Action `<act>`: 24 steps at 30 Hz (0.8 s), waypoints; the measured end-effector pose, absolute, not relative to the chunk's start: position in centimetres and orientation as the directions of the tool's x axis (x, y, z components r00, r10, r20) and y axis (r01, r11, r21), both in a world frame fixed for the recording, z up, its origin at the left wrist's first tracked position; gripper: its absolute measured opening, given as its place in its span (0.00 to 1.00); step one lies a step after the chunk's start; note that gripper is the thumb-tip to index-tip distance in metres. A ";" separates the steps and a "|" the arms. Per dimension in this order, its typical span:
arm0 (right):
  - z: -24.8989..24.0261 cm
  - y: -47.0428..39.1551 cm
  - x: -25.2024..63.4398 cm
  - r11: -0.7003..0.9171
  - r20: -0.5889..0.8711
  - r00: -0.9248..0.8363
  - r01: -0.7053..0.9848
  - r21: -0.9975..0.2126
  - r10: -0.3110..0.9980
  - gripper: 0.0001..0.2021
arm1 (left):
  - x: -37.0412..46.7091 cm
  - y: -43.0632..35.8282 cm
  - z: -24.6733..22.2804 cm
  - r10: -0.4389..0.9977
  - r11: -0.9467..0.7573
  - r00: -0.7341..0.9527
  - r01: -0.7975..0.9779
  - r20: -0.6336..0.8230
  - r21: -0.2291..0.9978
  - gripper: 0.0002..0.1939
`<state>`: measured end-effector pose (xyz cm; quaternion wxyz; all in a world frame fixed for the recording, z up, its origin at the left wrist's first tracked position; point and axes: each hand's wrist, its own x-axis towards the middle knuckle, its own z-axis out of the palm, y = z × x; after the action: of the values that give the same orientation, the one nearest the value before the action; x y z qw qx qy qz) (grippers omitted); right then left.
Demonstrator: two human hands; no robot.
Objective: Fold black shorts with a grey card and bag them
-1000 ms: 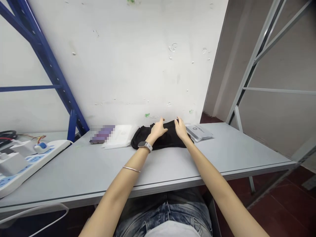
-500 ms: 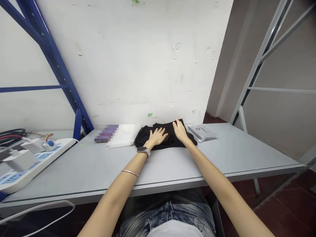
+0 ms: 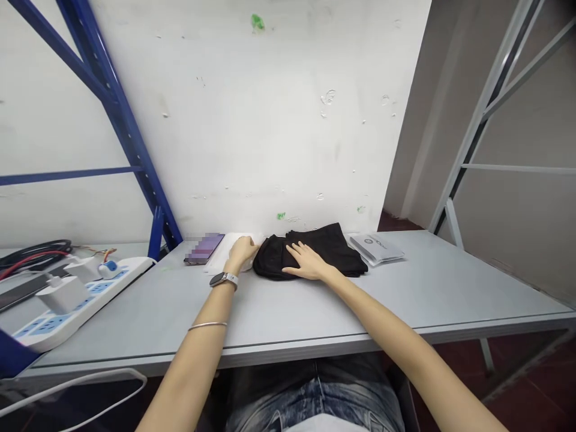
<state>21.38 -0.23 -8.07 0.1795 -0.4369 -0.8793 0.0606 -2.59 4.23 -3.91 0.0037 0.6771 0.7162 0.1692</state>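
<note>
A folded black garment (image 3: pixel 333 249) lies on the grey table, its left end rounded and its right end squarer. My right hand (image 3: pixel 306 263) rests flat on the garment's middle, fingers spread. Just off the garment's left end, my left hand (image 3: pixel 243 247) is curled closed above a white plastic bag (image 3: pixel 219 255). Whether its hidden fingertips grip anything does not show. Beside the garment's right end is a packaged grey item (image 3: pixel 378 248) with dark lettering.
A purple phone-like object (image 3: pixel 206 248), partly blurred out, lies left of the white bag. At far left, a power strip (image 3: pixel 94 300) holds white plugs, with black and red cables behind it. A blue metal frame (image 3: pixel 130 132) rises by the white wall.
My left hand has moved left off the black garment and curled. My right hand has shifted left to the garment's middle. The view has tilted slightly.
</note>
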 end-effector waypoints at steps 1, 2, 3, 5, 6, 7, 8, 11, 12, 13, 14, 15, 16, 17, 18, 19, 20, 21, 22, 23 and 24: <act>-8.2 -0.2 21.5 0.611 0.251 -0.558 0.747 -0.263 0.791 0.47 | -2.9 4.3 -4.3 0.971 0.037 -0.094 0.967 0.219 0.250 0.10; -8.3 -0.1 21.6 0.612 0.248 -0.560 0.746 -0.262 0.790 0.47 | -3.0 4.4 -4.7 0.971 0.044 -0.100 0.966 0.216 0.253 0.10; -8.3 0.0 21.7 0.611 0.247 -0.560 0.747 -0.262 0.791 0.47 | -3.1 4.5 -5.0 0.971 0.050 -0.107 0.965 0.214 0.256 0.11; -8.3 0.3 21.9 0.609 0.239 -0.561 0.747 -0.266 0.792 0.46 | -3.1 4.7 -5.5 0.971 0.060 -0.117 0.964 0.209 0.260 0.13; -8.4 0.4 21.9 0.608 0.234 -0.561 0.748 -0.268 0.794 0.46 | -3.2 4.8 -5.7 0.972 0.063 -0.119 0.963 0.205 0.261 0.13; -8.4 0.5 21.9 0.606 0.232 -0.560 0.749 -0.270 0.795 0.45 | -3.3 4.9 -5.8 0.972 0.064 -0.119 0.963 0.200 0.261 0.14; -8.5 0.5 21.9 0.604 0.233 -0.558 0.749 -0.271 0.796 0.44 | -3.4 5.0 -5.8 0.974 0.065 -0.119 0.963 0.195 0.262 0.14; -8.7 0.6 21.8 0.604 0.253 -0.551 0.753 -0.260 0.795 0.42 | -3.7 5.2 -5.9 0.976 0.060 -0.114 0.960 0.186 0.273 0.16; -8.7 0.6 21.7 0.603 0.260 -0.547 0.756 -0.254 0.796 0.41 | -3.8 5.2 -5.9 0.976 0.057 -0.111 0.959 0.186 0.277 0.16; -8.8 0.5 21.7 0.602 0.267 -0.544 0.759 -0.249 0.796 0.40 | -3.8 5.1 -5.9 0.977 0.053 -0.108 0.959 0.185 0.280 0.15; -8.8 0.5 21.8 0.602 0.272 -0.542 0.760 -0.245 0.795 0.40 | -3.8 5.1 -6.0 0.977 0.049 -0.105 0.958 0.186 0.282 0.14; -8.8 0.5 21.8 0.602 0.277 -0.541 0.760 -0.244 0.794 0.40 | -3.9 5.0 -6.0 0.977 0.047 -0.104 0.958 0.186 0.284 0.12; -8.8 0.5 21.8 0.605 0.278 -0.542 0.758 -0.246 0.793 0.40 | -3.9 4.9 -6.1 0.977 0.047 -0.104 0.957 0.188 0.287 0.11; -8.8 0.5 21.8 0.607 0.276 -0.545 0.754 -0.251 0.791 0.40 | -3.9 4.9 -6.1 0.976 0.046 -0.105 0.956 0.190 0.290 0.09; -8.8 0.6 21.8 0.610 0.273 -0.549 0.750 -0.256 0.790 0.41 | -3.9 4.8 -6.0 0.975 0.046 -0.107 0.955 0.196 0.293 0.08; -8.8 0.6 21.8 0.611 0.269 -0.551 0.747 -0.263 0.790 0.41 | -3.8 4.7 -5.8 0.973 0.042 -0.107 0.954 0.205 0.297 0.08; -8.8 0.7 21.8 0.608 0.264 -0.550 0.747 -0.267 0.792 0.42 | -3.8 4.6 -5.6 0.970 0.035 -0.105 0.953 0.218 0.302 0.08; -8.9 0.7 21.8 0.604 0.262 -0.547 0.749 -0.271 0.795 0.41 | -3.7 4.6 -5.3 0.967 0.025 -0.102 0.951 0.235 0.307 0.08; -8.9 0.8 21.7 0.597 0.262 -0.539 0.754 -0.275 0.801 0.40 | -3.5 4.5 -4.9 0.962 0.011 -0.095 0.950 0.255 0.312 0.08; -8.9 0.8 21.6 0.587 0.265 -0.526 0.758 -0.285 0.808 0.38 | -3.2 4.4 -4.5 0.957 -0.008 -0.084 0.948 0.276 0.317 0.08; -8.9 0.8 21.6 0.574 0.268 -0.510 0.760 -0.304 0.817 0.36 | -2.7 4.3 -4.2 0.953 -0.031 -0.070 0.946 0.295 0.322 0.08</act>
<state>21.55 0.77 -8.89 0.1936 -0.4556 -0.8657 0.0739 -2.75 4.34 -4.16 0.0073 0.6821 0.6961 0.2240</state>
